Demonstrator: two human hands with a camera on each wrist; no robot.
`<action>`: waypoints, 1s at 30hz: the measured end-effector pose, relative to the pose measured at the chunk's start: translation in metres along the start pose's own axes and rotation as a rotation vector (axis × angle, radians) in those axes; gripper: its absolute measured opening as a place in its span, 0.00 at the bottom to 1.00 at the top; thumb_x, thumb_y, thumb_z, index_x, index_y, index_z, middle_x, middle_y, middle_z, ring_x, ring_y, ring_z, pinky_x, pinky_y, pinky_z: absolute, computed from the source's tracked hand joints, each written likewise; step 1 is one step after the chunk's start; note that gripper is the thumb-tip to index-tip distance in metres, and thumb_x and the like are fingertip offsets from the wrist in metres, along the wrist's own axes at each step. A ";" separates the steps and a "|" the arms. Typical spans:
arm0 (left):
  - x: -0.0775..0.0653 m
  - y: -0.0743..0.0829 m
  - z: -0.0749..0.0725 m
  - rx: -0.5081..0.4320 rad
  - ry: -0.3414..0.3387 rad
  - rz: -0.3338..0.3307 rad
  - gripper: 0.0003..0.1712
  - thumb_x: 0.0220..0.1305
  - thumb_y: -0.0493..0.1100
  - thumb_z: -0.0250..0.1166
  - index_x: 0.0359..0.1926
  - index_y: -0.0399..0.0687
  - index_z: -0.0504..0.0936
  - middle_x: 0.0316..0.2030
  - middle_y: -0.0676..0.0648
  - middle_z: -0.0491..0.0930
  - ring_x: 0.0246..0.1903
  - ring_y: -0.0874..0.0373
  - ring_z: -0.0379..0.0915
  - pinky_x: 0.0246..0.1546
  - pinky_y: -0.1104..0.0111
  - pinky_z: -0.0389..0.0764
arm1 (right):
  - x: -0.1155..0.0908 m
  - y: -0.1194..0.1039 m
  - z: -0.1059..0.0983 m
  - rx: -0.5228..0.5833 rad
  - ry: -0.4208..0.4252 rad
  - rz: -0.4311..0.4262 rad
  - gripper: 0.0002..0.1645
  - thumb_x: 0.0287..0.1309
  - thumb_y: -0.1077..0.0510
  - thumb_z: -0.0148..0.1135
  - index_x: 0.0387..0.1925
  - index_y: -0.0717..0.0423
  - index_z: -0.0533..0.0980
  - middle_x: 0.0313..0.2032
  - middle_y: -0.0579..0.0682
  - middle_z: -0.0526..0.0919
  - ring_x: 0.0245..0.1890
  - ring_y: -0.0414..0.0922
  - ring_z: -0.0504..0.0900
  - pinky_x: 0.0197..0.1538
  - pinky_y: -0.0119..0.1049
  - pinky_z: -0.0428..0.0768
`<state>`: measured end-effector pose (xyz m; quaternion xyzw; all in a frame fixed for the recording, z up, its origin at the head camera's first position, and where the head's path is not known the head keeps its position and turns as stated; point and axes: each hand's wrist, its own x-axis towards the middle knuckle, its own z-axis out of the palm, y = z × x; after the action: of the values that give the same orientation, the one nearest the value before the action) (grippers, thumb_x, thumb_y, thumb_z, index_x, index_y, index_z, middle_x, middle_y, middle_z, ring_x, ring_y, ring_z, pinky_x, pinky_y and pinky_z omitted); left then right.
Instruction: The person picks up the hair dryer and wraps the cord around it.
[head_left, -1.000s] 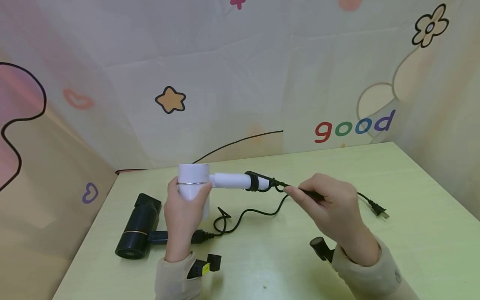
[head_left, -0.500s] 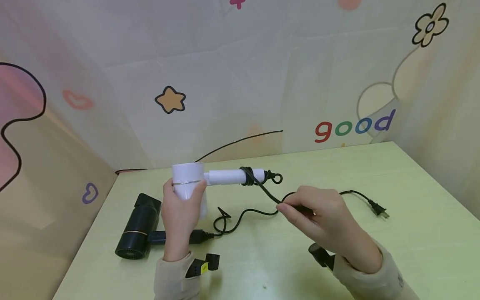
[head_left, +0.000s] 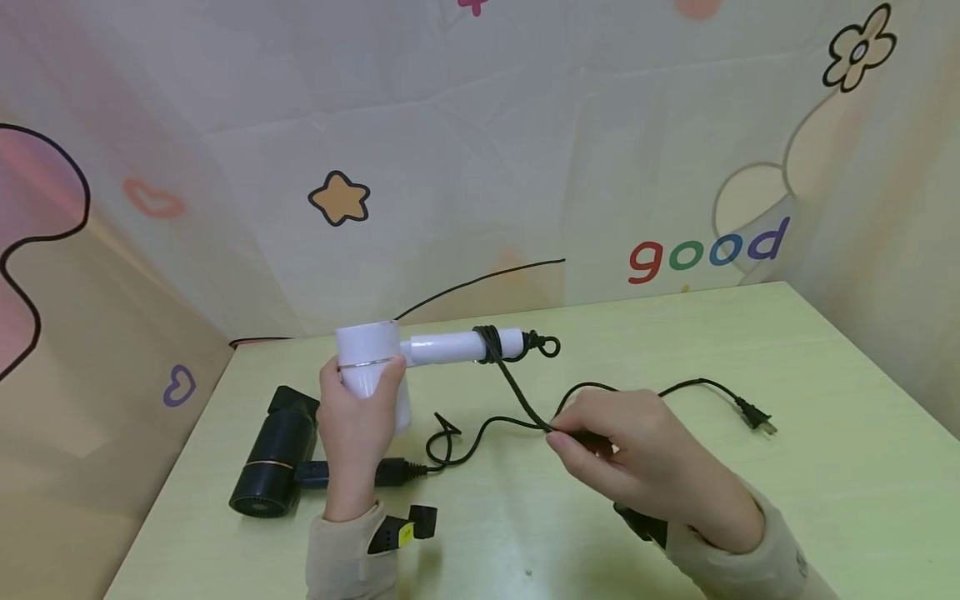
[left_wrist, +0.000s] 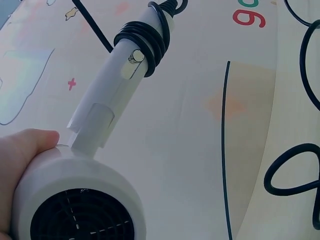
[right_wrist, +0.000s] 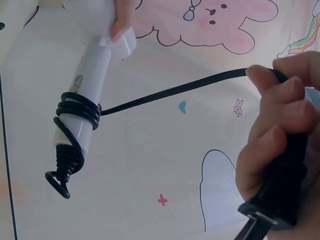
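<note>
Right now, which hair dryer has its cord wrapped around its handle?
The white hair dryer in the left hand; the black hair dryer lies on the table, its cord trailing away.

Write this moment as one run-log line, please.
left hand: grips white hair dryer | right hand: holds its cord and plug | cord: wound round handle | black dryer: on table

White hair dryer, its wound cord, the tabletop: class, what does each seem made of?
White hair dryer: probably hard plastic, smooth with soft highlights. Wound cord: likely rubber or plastic sheathing, black, bending in tight coils. Tabletop: laminate or varnished wood, unclear; satin reflections.
</note>
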<state>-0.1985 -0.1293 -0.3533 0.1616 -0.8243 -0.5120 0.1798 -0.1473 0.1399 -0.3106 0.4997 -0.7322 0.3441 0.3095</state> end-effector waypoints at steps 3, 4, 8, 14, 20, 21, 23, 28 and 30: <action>0.001 0.000 0.000 -0.021 0.018 0.005 0.47 0.54 0.66 0.63 0.66 0.44 0.59 0.50 0.39 0.73 0.43 0.45 0.73 0.39 0.52 0.77 | 0.000 -0.002 0.001 -0.032 -0.070 0.000 0.15 0.67 0.53 0.50 0.26 0.49 0.78 0.20 0.36 0.71 0.19 0.28 0.64 0.26 0.14 0.64; 0.001 0.000 0.000 -0.024 0.023 0.008 0.47 0.54 0.66 0.63 0.66 0.44 0.59 0.50 0.39 0.73 0.43 0.45 0.73 0.39 0.52 0.77 | 0.000 -0.002 0.002 -0.038 -0.094 0.003 0.15 0.67 0.53 0.50 0.25 0.48 0.78 0.20 0.36 0.72 0.19 0.28 0.64 0.27 0.15 0.65; 0.001 -0.002 0.000 -0.036 0.039 0.018 0.47 0.54 0.65 0.64 0.65 0.43 0.60 0.50 0.38 0.74 0.43 0.45 0.73 0.39 0.52 0.77 | 0.000 -0.005 0.005 -0.056 -0.173 0.018 0.16 0.67 0.52 0.51 0.23 0.45 0.76 0.19 0.34 0.71 0.20 0.27 0.64 0.29 0.16 0.65; 0.001 -0.002 -0.001 -0.063 0.059 0.020 0.47 0.54 0.66 0.64 0.65 0.43 0.60 0.51 0.38 0.73 0.43 0.45 0.73 0.39 0.52 0.77 | -0.001 -0.007 0.009 -0.054 -0.254 0.057 0.16 0.66 0.51 0.53 0.20 0.44 0.73 0.17 0.33 0.68 0.19 0.24 0.58 0.27 0.14 0.60; 0.001 -0.001 -0.003 -0.089 0.082 0.020 0.46 0.54 0.65 0.64 0.65 0.42 0.61 0.50 0.38 0.73 0.44 0.45 0.73 0.40 0.52 0.76 | -0.002 -0.008 0.013 0.022 -0.326 0.112 0.17 0.64 0.53 0.58 0.19 0.45 0.68 0.15 0.34 0.64 0.18 0.22 0.53 0.23 0.13 0.56; 0.001 -0.001 -0.004 -0.092 0.085 0.020 0.47 0.54 0.65 0.63 0.65 0.42 0.60 0.50 0.38 0.72 0.44 0.45 0.73 0.40 0.51 0.76 | -0.002 -0.009 0.014 0.041 -0.341 0.122 0.17 0.64 0.53 0.58 0.19 0.45 0.68 0.15 0.34 0.63 0.18 0.22 0.52 0.22 0.13 0.56; 0.001 -0.002 -0.004 -0.097 0.095 0.021 0.47 0.54 0.66 0.63 0.65 0.42 0.60 0.51 0.38 0.72 0.44 0.45 0.73 0.40 0.51 0.76 | -0.003 -0.010 0.016 0.072 -0.366 0.144 0.17 0.64 0.53 0.58 0.20 0.45 0.67 0.15 0.35 0.63 0.18 0.21 0.51 0.21 0.13 0.55; 0.003 -0.003 -0.005 -0.117 0.108 0.023 0.48 0.54 0.66 0.63 0.65 0.42 0.60 0.51 0.38 0.72 0.45 0.44 0.73 0.41 0.50 0.76 | -0.004 -0.010 0.023 0.101 -0.386 0.160 0.15 0.64 0.53 0.57 0.21 0.45 0.68 0.15 0.36 0.63 0.18 0.21 0.50 0.22 0.12 0.54; 0.003 -0.003 -0.005 -0.126 0.116 0.023 0.48 0.54 0.66 0.63 0.65 0.42 0.60 0.52 0.38 0.72 0.45 0.44 0.73 0.41 0.50 0.76 | -0.004 -0.010 0.025 0.102 -0.382 0.147 0.15 0.64 0.54 0.57 0.22 0.45 0.69 0.15 0.35 0.64 0.18 0.21 0.51 0.22 0.12 0.55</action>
<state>-0.1985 -0.1361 -0.3533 0.1699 -0.7804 -0.5504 0.2432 -0.1390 0.1188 -0.3265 0.5160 -0.7938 0.3015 0.1132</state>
